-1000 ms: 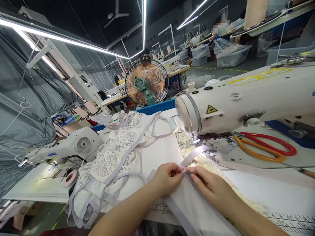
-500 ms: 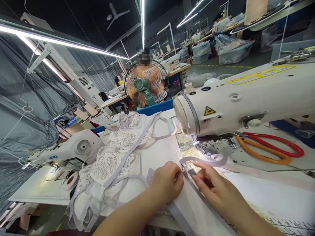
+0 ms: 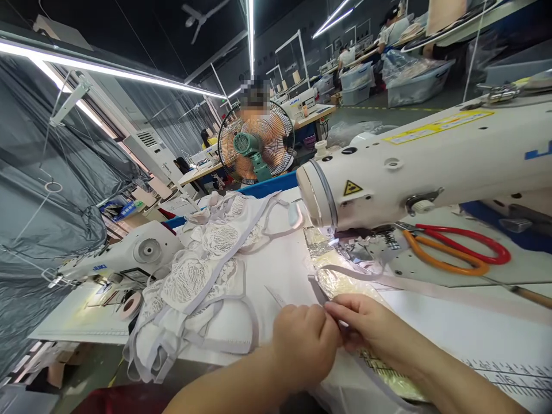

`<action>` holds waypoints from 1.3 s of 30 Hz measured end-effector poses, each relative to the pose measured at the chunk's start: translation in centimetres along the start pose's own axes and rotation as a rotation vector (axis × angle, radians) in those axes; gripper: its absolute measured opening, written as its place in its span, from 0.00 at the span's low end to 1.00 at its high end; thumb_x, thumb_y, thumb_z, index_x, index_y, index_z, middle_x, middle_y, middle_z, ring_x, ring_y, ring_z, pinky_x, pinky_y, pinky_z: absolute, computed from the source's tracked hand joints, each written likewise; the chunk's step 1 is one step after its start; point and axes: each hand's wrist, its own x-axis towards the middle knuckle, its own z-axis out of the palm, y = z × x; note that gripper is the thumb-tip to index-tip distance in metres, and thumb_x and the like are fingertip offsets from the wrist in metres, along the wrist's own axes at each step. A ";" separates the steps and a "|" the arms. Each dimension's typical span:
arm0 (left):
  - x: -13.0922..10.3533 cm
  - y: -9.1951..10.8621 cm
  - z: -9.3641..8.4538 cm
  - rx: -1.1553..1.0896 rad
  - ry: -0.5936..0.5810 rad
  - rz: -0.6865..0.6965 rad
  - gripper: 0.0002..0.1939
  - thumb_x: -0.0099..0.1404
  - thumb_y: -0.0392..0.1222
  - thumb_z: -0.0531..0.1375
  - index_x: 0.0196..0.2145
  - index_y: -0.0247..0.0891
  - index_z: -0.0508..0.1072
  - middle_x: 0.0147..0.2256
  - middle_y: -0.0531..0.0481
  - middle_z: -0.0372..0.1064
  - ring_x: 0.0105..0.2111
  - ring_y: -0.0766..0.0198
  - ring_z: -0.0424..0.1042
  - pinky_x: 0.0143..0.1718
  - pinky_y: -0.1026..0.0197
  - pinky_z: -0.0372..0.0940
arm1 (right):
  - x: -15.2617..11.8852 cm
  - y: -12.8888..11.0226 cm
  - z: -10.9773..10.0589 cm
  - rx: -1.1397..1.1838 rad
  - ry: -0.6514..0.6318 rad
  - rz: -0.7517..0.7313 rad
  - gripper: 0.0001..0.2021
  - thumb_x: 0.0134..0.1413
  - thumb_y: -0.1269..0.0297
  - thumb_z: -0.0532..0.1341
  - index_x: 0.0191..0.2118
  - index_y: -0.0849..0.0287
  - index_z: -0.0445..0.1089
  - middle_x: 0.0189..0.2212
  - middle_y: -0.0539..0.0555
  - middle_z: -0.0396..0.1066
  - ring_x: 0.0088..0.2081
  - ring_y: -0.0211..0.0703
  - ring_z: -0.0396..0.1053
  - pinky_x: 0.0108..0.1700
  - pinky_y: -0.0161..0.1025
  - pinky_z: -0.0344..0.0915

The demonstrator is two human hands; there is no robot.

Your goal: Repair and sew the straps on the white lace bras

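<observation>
My left hand (image 3: 305, 340) is closed in a fist at the table's front edge, and part of a white garment with pale lilac edging runs into it. Close against it, my right hand (image 3: 366, 322) is closed, thumb and fingers pinching the same garment edge. A lilac strap (image 3: 322, 290) loops up just beyond the fingers. The garment's lower part (image 3: 351, 382) hangs below the hands; what lies inside the grip is hidden. To the left lies a pile of white lace bras (image 3: 192, 276) with lilac bands.
A white sewing machine (image 3: 379, 178) reaches in from the right above the work surface. Scissors (image 3: 448, 247) with red and orange handles lie beneath its arm. Another machine (image 3: 142, 250) stands at left. A large fan (image 3: 256, 144) and a person are beyond the table.
Both hands have come closer together and lower, toward me, drawing the garment edge with them. The right hand's fingers have closed from a looser hold. The view has shifted slightly.
</observation>
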 end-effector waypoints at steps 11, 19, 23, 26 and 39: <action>-2.1 2.7 -1.1 -0.779 -0.024 -0.573 0.08 0.62 0.35 0.48 0.35 0.35 0.66 0.31 0.45 0.66 0.31 0.64 0.68 0.30 0.63 0.63 | -0.3 0.5 -0.3 0.016 0.062 -0.014 0.15 0.39 0.53 0.64 0.23 0.60 0.64 0.17 0.47 0.65 0.21 0.34 0.64 0.22 0.32 0.57; -0.2 -0.1 0.3 -1.483 -0.417 -1.160 0.12 0.51 0.42 0.61 0.32 0.35 0.63 0.21 0.58 0.59 0.19 0.74 0.57 0.22 0.69 0.54 | -0.7 0.5 -0.1 -0.001 0.042 -0.013 0.14 0.41 0.53 0.61 0.23 0.60 0.64 0.18 0.48 0.65 0.20 0.34 0.62 0.23 0.32 0.54; -0.1 -0.4 0.4 -1.513 -0.465 -1.198 0.14 0.46 0.42 0.63 0.27 0.36 0.62 0.19 0.60 0.56 0.18 0.75 0.53 0.19 0.69 0.48 | -0.3 1.1 -0.7 -0.179 0.016 -0.087 0.20 0.47 0.44 0.56 0.23 0.59 0.62 0.17 0.48 0.62 0.20 0.35 0.60 0.24 0.34 0.55; -0.4 -0.2 0.7 -1.500 -0.443 -1.166 0.12 0.46 0.40 0.61 0.25 0.36 0.61 0.21 0.59 0.57 0.20 0.74 0.54 0.21 0.68 0.49 | -0.2 1.1 -0.8 -0.440 0.074 -0.193 0.22 0.50 0.42 0.51 0.21 0.58 0.60 0.17 0.47 0.60 0.22 0.36 0.59 0.25 0.35 0.56; 0.0 -1.3 0.5 -1.419 -0.598 -1.005 0.09 0.50 0.37 0.57 0.26 0.39 0.56 0.22 0.59 0.57 0.21 0.70 0.64 0.20 0.69 0.53 | -0.3 1.0 -0.6 -0.624 0.193 -0.304 0.18 0.50 0.47 0.53 0.23 0.56 0.63 0.19 0.48 0.62 0.24 0.38 0.58 0.28 0.35 0.55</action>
